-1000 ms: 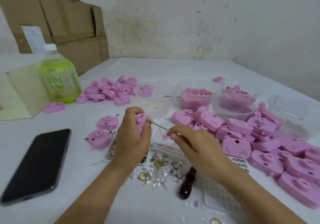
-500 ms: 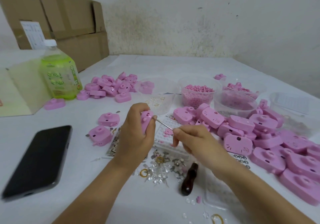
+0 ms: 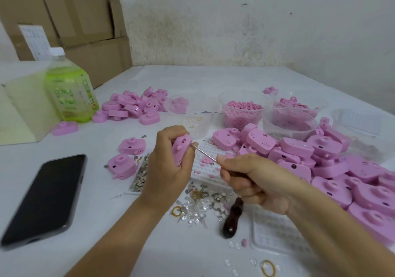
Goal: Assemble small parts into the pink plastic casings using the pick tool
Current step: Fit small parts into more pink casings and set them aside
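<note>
Left hand point(image 3: 168, 169): raised above the tabletop point(image 3: 181, 255), fingers and thumb curled round one pink casing point(image 3: 181, 148), held on edge. The hand covers most of the casing.

Right hand point(image 3: 256, 180): fingers closed on the pick tool point(image 3: 206, 153). The handle is mostly hidden in the grip. The thin metal shaft runs up and left, and its tip meets the casing's edge beside the left thumb.

Beneath both hands: a white grid tray point(image 3: 213, 163) with a few pink bits, partly covered by the hands.

Just below: a loose scatter of clear and metal small parts point(image 3: 198, 204). A second, dark-handled tool point(image 3: 232, 219) lies beside it. A strip of metal clips point(image 3: 140, 176) lies left of the left wrist.

Left: two single casings point(image 3: 132, 146) near the clips, then a dark phone point(image 3: 42, 199) lying flat.

Right: a large heap of casings point(image 3: 342, 180), with the right forearm crossing in front of it. A clear compartment tray point(image 3: 273, 234) is partly under that forearm.

Behind: clear tubs, one full of pink pellets point(image 3: 243, 112), and a smaller casing pile point(image 3: 136, 105).

Far left: a green bottle point(image 3: 70, 90) standing upright and cardboard boxes point(image 3: 74, 20) against the wall.
</note>
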